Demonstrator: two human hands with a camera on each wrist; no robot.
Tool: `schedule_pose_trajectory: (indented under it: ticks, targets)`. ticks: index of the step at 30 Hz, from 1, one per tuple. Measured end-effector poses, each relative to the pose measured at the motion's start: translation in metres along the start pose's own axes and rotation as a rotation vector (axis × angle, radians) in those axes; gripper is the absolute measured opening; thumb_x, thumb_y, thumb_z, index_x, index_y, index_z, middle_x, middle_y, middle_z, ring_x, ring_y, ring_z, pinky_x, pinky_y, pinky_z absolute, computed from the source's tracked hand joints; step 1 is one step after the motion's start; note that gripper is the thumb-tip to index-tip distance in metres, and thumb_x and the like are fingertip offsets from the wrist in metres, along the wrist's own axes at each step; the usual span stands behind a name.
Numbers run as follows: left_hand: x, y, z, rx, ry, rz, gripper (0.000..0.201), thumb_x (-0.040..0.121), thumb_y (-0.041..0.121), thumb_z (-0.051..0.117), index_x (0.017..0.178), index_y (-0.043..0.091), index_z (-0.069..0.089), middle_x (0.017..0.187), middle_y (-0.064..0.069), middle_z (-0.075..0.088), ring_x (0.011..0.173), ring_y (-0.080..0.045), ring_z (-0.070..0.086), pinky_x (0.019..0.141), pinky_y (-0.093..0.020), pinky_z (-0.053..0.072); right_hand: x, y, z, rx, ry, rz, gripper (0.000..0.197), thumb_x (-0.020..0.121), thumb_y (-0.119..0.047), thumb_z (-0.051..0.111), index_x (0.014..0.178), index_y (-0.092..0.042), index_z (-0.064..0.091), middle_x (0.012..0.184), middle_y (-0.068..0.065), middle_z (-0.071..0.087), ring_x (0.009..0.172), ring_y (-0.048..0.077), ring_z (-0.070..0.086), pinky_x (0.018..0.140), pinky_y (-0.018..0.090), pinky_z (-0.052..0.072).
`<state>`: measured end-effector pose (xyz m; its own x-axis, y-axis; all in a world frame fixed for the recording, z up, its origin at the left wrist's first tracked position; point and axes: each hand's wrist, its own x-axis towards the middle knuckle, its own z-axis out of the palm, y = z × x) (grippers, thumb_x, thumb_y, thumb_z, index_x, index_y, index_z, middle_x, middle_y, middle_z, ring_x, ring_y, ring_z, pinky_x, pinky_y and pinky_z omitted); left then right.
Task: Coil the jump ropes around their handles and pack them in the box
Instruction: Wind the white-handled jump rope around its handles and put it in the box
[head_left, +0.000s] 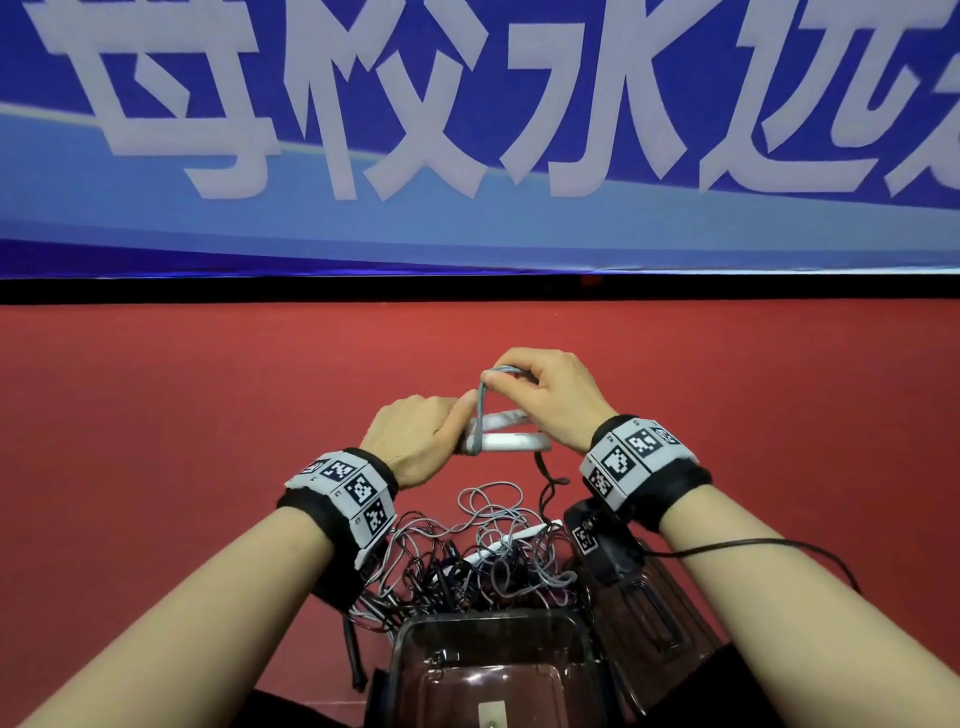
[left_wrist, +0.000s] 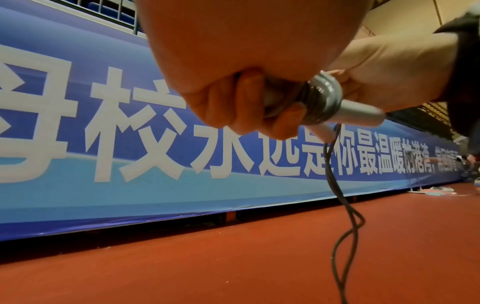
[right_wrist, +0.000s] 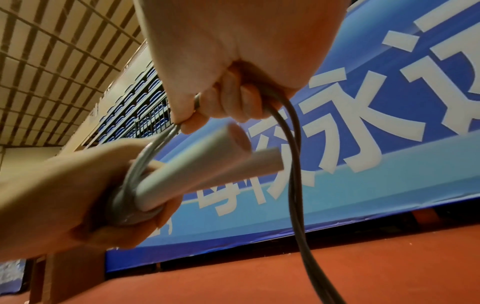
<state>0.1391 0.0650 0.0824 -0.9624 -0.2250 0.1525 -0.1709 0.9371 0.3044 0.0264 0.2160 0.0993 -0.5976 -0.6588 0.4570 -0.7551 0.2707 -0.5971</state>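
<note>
My left hand (head_left: 415, 441) grips two pale grey jump-rope handles (head_left: 511, 434) held side by side, level above the red floor. Grey rope (head_left: 480, 410) is wound in several turns around their left end, next to my fingers. My right hand (head_left: 540, 389) pinches a loop of that rope just above the handles. In the right wrist view the handles (right_wrist: 197, 174) point toward the camera and the rope (right_wrist: 293, 164) trails down from my right hand (right_wrist: 228, 98). The left wrist view shows the coil (left_wrist: 322, 98) by my left fingers (left_wrist: 233, 107). A clear plastic box (head_left: 493, 670) stands open below.
A tangled heap of grey and black jump ropes (head_left: 483, 561) lies on the red floor (head_left: 156, 415) between my forearms, just beyond the box. A dark lid or second container (head_left: 654, 618) sits right of the box. A blue banner (head_left: 467, 130) runs along the wall ahead.
</note>
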Motion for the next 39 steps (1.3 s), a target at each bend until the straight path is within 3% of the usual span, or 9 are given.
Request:
schedule_pose_trajectory:
  ticks: [6, 9, 12, 16, 20, 25, 30, 35, 39]
  targets:
    - [-0.003, -0.001, -0.001, -0.012, -0.042, 0.133, 0.070, 0.069, 0.088, 0.027, 0.063, 0.020, 0.045, 0.053, 0.004, 0.045, 0.050, -0.016, 0.042, 0.051, -0.032, 0.029, 0.001, 0.011, -0.007, 0.018, -0.150, 0.133, 0.023, 0.087, -0.048, 0.064, 0.072, -0.031, 0.070, 0.058, -0.012, 0.057, 0.058, 0.005, 0.049, 0.063, 0.031, 0.043]
    - [-0.006, 0.001, 0.003, 0.059, -0.038, 0.199, 0.067, 0.077, 0.083, 0.038, 0.064, 0.017, 0.045, 0.051, 0.003, 0.042, 0.047, -0.016, 0.037, 0.049, -0.031, 0.026, -0.002, 0.022, -0.008, 0.078, -0.293, 0.285, 0.031, 0.083, -0.050, 0.069, 0.064, -0.025, 0.068, 0.047, -0.012, 0.046, 0.046, 0.002, 0.040, 0.052, 0.021, 0.033]
    - [-0.006, 0.001, 0.007, 0.011, -0.033, 0.188, 0.057, 0.092, 0.065, 0.045, 0.072, 0.013, 0.057, 0.055, 0.002, 0.048, 0.049, -0.017, 0.042, 0.049, -0.030, 0.027, -0.007, 0.036, -0.005, 0.087, -0.454, 0.435, 0.048, 0.083, -0.059, 0.064, 0.058, -0.019, 0.053, 0.050, -0.009, 0.035, 0.047, 0.008, 0.032, 0.050, 0.023, 0.026]
    - [-0.003, 0.001, 0.008, -0.070, -0.012, 0.145, 0.057, 0.086, 0.067, 0.037, 0.071, 0.016, 0.059, 0.056, 0.002, 0.048, 0.052, -0.018, 0.043, 0.050, -0.031, 0.028, -0.008, 0.048, 0.002, 0.362, -0.495, 0.633, 0.051, 0.078, -0.064, 0.066, 0.095, -0.016, 0.073, 0.091, -0.001, 0.068, 0.083, 0.017, 0.064, 0.078, 0.030, 0.052]
    - [0.002, 0.002, 0.007, -0.461, 0.029, 0.084, 0.056, 0.079, 0.067, 0.039, 0.068, 0.016, 0.060, 0.056, 0.002, 0.052, 0.050, -0.017, 0.045, 0.054, -0.030, 0.035, -0.008, 0.043, 0.000, 0.818, -0.305, 0.819, 0.042, 0.095, -0.054, 0.047, 0.093, -0.015, 0.061, 0.065, 0.005, 0.056, 0.047, 0.013, 0.049, 0.048, 0.023, 0.038]
    - [0.012, 0.003, 0.000, -0.871, 0.212, -0.052, 0.041, 0.101, 0.036, 0.047, 0.067, 0.016, 0.054, 0.046, 0.003, 0.047, 0.041, -0.011, 0.036, 0.045, -0.022, 0.027, -0.010, 0.033, 0.010, 0.769, -0.269, 0.721, 0.035, 0.102, -0.035, 0.043, 0.088, -0.008, 0.061, 0.057, -0.003, 0.044, 0.044, 0.009, 0.034, 0.046, 0.020, 0.035]
    - [0.017, 0.000, -0.002, -1.138, 0.258, -0.255, 0.022, 0.100, 0.036, 0.048, 0.094, 0.019, 0.060, 0.058, 0.003, 0.051, 0.040, -0.008, 0.043, 0.039, -0.015, 0.026, -0.008, 0.018, 0.023, 0.611, -0.317, 0.571, 0.037, 0.102, -0.033, 0.044, 0.078, -0.013, 0.064, 0.052, -0.008, 0.032, 0.044, 0.009, 0.024, 0.044, 0.020, 0.025]
    - [0.019, -0.005, -0.002, -1.224, 0.243, -0.301, 0.034, 0.103, 0.044, 0.039, 0.089, 0.018, 0.057, 0.054, -0.001, 0.051, 0.035, -0.013, 0.033, 0.039, -0.015, 0.022, -0.007, 0.004, 0.031, 0.356, -0.310, 0.401, 0.040, 0.101, -0.033, 0.043, 0.068, -0.021, 0.063, 0.052, -0.010, 0.038, 0.044, 0.010, 0.029, 0.044, 0.023, 0.025]
    - [0.022, -0.011, 0.000, -1.106, 0.199, -0.358, 0.035, 0.105, 0.042, 0.035, 0.096, 0.013, 0.052, 0.063, -0.003, 0.059, 0.040, -0.014, 0.047, 0.043, -0.021, 0.035, -0.005, -0.004, 0.030, 0.267, -0.160, 0.321, 0.043, 0.098, -0.040, 0.045, 0.064, -0.025, 0.066, 0.056, 0.001, 0.039, 0.048, 0.014, 0.034, 0.052, 0.027, 0.029]
